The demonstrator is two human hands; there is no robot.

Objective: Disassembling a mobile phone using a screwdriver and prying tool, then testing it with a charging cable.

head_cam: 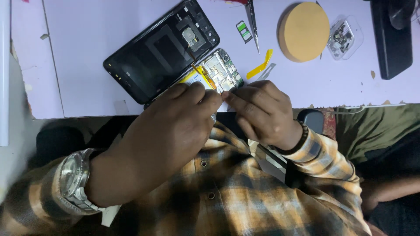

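Two hands, left hand and right hand, both pinching one opened phone, one back cover

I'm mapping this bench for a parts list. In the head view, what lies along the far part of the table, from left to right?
Black phone back cover → small green-and-black card tray → metal tweezers → round tan disc → clear plastic container of small parts → black rectangular device.

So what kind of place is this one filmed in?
Most likely a phone repair bench. An opened phone lies with its back cover folded aside under both hands, tweezers rest on the pale work surface, and a small clear parts box sits nearby.
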